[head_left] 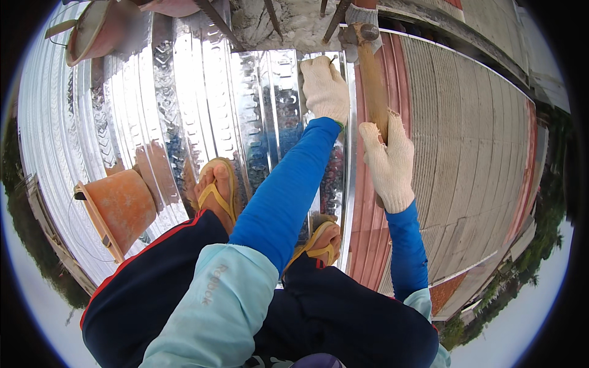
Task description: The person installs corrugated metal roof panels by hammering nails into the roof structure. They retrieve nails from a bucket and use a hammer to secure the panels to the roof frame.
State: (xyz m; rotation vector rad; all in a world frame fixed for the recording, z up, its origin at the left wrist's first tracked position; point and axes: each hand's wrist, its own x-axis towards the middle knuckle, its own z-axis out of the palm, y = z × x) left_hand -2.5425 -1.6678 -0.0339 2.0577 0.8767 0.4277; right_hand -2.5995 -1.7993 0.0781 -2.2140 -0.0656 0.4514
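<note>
My left hand (325,89), in a cream knit glove, is closed at the far edge of the shiny ribbed metal sheet (267,110); a small dark sliver shows by its fingers, too small to name. My right hand (388,162), gloved the same way, grips the wooden handle of a hammer (374,73), whose metal head is raised just right of my left hand.
Orange buckets (123,214) sit at left and upper left (91,34). My sandalled feet (215,190) stand on the metal. Rough pale cement (264,27) with dark bars borders the far edge. Weathered grey and red corrugated roofing (460,159) drops away to the right, with trees beyond.
</note>
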